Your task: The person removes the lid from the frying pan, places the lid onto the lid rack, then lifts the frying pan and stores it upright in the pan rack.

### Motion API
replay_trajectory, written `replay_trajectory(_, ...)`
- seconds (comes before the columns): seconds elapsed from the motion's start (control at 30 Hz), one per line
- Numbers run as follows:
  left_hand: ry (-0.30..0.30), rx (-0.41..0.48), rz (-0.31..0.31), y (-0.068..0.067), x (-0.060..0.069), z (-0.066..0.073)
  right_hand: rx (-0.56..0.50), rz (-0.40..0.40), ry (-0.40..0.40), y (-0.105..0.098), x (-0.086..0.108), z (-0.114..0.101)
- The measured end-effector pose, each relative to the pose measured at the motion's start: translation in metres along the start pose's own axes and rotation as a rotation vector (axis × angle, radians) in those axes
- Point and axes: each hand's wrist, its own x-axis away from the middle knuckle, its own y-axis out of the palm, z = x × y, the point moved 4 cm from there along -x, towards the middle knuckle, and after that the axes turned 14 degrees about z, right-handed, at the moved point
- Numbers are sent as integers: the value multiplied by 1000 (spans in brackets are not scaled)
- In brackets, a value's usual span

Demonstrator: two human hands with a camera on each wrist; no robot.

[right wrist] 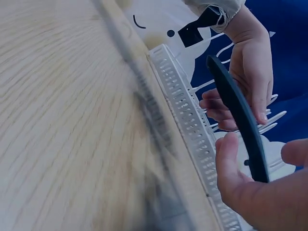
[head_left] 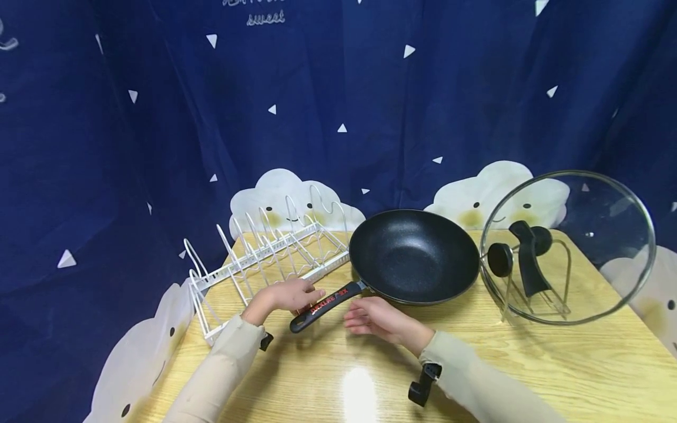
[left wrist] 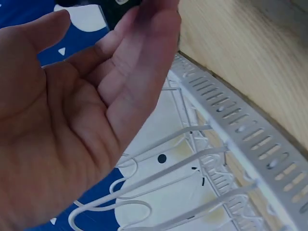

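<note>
Both loose, your left hand and right hand flank the round black metal wok's black plastic handle, likely for control.

A white metal wire rack is standing on the left of a pale wooden table, a round clear glass lid on the right. A round black wok is sitting between them; a dark-blue fabric curtain is hanging behind.

I see white glare on the pale wood-grained table, shadow beside the left cream fabric sleeve, the right-wrist view partly blurred.
</note>
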Motion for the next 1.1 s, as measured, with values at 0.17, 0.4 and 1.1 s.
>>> replay_trajectory(0.17,-44,88,-37,5,4,-5,-92,37,60,10,-12,6)
replay_trajectory(0.4,-31,202,-93,10,5,-8,-248,81,84,18,-26,7)
replay_trajectory(1.1,8,501,-275,33,5,-4,-443,54,106,26,-32,5)
